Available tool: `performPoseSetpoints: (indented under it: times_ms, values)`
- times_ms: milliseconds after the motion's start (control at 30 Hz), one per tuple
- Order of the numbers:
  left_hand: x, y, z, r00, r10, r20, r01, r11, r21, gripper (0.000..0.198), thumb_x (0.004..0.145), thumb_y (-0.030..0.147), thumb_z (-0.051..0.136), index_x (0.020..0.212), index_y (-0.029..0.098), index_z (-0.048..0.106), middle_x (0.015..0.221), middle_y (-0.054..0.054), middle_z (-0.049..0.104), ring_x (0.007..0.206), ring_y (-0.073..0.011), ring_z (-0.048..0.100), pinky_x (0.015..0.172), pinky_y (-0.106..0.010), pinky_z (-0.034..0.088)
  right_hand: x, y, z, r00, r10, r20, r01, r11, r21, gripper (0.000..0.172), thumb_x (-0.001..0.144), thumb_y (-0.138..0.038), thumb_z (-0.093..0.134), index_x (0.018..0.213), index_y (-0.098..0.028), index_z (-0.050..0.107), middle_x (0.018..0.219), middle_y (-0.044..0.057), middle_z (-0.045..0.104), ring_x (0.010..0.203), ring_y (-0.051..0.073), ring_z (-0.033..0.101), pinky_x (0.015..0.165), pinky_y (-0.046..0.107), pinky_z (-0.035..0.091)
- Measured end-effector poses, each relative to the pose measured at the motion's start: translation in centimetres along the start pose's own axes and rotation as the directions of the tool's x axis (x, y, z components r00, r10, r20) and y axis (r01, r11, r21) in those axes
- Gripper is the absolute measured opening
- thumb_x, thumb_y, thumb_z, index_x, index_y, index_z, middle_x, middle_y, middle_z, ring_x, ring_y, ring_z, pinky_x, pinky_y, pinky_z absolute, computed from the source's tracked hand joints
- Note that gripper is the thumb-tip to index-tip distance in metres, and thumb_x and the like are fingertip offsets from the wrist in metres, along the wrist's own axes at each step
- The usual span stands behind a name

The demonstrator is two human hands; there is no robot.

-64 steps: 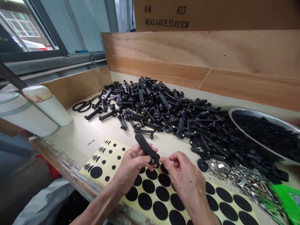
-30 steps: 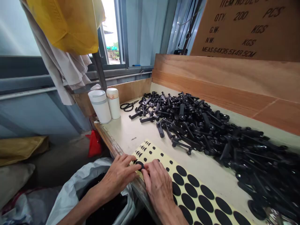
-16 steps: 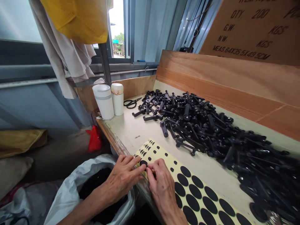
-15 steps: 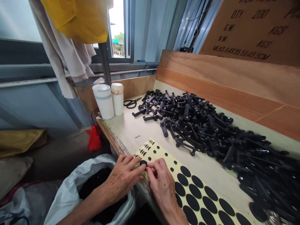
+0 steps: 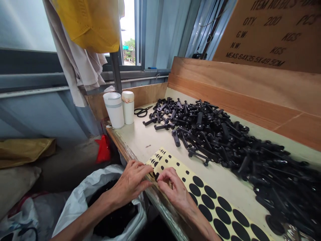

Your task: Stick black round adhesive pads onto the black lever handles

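A pale yellow backing sheet [image 5: 173, 174] with round black stickers [image 5: 207, 201] lies along the table's near edge. At its left end only small dots and crescents of black show. My left hand [image 5: 134, 179] rests palm down over that left end, its fingers stretched out and holding nothing visible. Just right of it, my right hand [image 5: 174, 189] pinches thumb and forefinger together low over the sheet. A small dark bit shows at those fingertips, too little to make out.
Black crank-like plastic parts [image 5: 200, 120] lie heaped across the table [image 5: 135, 139]. Black scissors [image 5: 142, 111] and two white tumblers [image 5: 114, 110] stand or lie toward the far left corner. Below the edge hangs a white bag [image 5: 75, 207] with dark contents. Wooden boards [image 5: 225, 90] wall the back.
A large black disc that showed between my fingertips is no longer visible there. My right hand has turned slightly, and a gap now shows between the hands. The view has shifted a little.
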State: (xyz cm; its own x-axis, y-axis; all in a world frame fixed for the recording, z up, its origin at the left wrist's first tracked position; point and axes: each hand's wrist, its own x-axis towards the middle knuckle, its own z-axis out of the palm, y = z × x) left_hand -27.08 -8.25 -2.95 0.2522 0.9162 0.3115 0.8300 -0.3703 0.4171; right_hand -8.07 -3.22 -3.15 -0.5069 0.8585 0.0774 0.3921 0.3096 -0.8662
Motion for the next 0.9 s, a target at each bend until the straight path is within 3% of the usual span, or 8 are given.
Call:
performPoseSetpoints:
  times_ms: [100,233,333,467,600,733,800,900]
  values:
    - [0.6,0.0,0.0,0.998,-0.048,-0.050,0.046,0.998,-0.033,0.023,0.084,0.013,0.055,0.104,0.022,0.059,0.122,-0.007,0.064,0.110,-0.0229,0.054,0.094,-0.041,0.038,-0.3,0.0,-0.5,0.997,-0.068,0.037,0.065,0.995,0.070,0.011,0.076,-0.015,0.051,0.075,-0.023,0.058,0.087,0.000,0.054,0.084,0.016,0.056,0.078,0.028,0.045]
    - [0.9,0.4,-0.1,0.998,0.015,-0.056,-0.011,0.998,0.055,0.060,0.069,-0.001,0.052,0.123,0.025,0.055,0.145,-0.008,0.045,0.128,-0.0283,0.040,0.103,-0.049,0.032,-0.5,-0.8,-1.3,0.991,-0.091,0.097,0.077,0.988,0.133,0.013,0.076,-0.013,0.052,0.075,-0.023,0.061,0.093,0.000,0.058,0.093,0.017,0.057,0.086,0.029,0.043]
    - [1.2,1.1,-0.7,0.999,0.031,-0.030,-0.031,0.999,-0.016,0.043,0.071,0.001,0.053,0.104,0.025,0.066,0.137,-0.006,0.053,0.127,-0.0284,0.041,0.104,-0.049,0.032,-0.6,-1.7,-2.2,0.998,0.012,0.067,-0.028,0.969,0.247,0.008,0.078,-0.018,0.054,0.075,-0.021,0.061,0.093,0.001,0.060,0.083,0.015,0.058,0.074,0.025,0.045]
    - [2.4,2.7,-1.2,0.995,-0.094,-0.020,0.083,0.946,-0.313,0.013,0.080,0.015,0.057,0.078,0.020,0.068,0.114,-0.007,0.066,0.111,-0.0240,0.052,0.098,-0.041,0.038,-1.2,-2.0,-3.2,0.987,0.160,0.033,-0.161,0.914,0.373,0.012,0.081,-0.029,0.057,0.080,-0.020,0.065,0.085,0.000,0.062,0.072,0.014,0.057,0.064,0.023,0.043]
    - [4.1,5.0,-0.1,0.944,-0.328,0.033,0.281,0.748,-0.601,0.013,0.079,0.027,0.062,0.071,0.019,0.067,0.103,-0.006,0.068,0.101,-0.0225,0.056,0.091,-0.035,0.040,-2.5,-0.1,-3.8,0.967,0.231,-0.106,-0.160,0.877,0.454,0.028,0.082,-0.041,0.059,0.100,-0.021,0.068,0.097,0.004,0.064,0.078,0.017,0.062,0.070,0.027,0.047]
    - [5.9,8.2,1.4,0.851,-0.458,0.258,0.445,0.364,-0.818,0.018,0.076,0.035,0.065,0.070,0.017,0.066,0.093,-0.004,0.068,0.083,-0.0189,0.058,0.073,-0.027,0.041,-4.3,2.0,-5.7,0.907,0.283,-0.312,-0.104,0.868,0.485,0.057,0.078,-0.048,0.064,0.128,-0.023,0.054,0.107,0.007,0.060,0.072,0.016,0.061,0.070,0.030,0.050]
    - [6.8,9.8,1.9,0.839,-0.434,0.328,0.462,0.249,-0.851,0.019,0.074,0.036,0.068,0.070,0.017,0.067,0.083,-0.002,0.067,0.075,-0.0162,0.056,0.068,-0.025,0.038,-5.3,2.4,-7.2,0.901,0.281,-0.331,-0.117,0.892,0.437,0.042,0.079,-0.048,0.064,0.110,-0.020,0.064,0.095,0.005,0.062,0.072,0.017,0.059,0.068,0.029,0.048]
    - [7.9,11.8,2.9,0.837,-0.389,0.383,0.483,0.200,-0.852,0.018,0.073,0.034,0.069,0.070,0.017,0.068,0.071,0.001,0.064,0.068,-0.0136,0.052,0.066,-0.024,0.036,-6.6,2.4,-9.2,0.906,0.237,-0.350,-0.111,0.932,0.344,0.027,0.081,-0.046,0.062,0.077,-0.019,0.066,0.075,0.002,0.058,0.065,0.016,0.053,0.060,0.026,0.044]
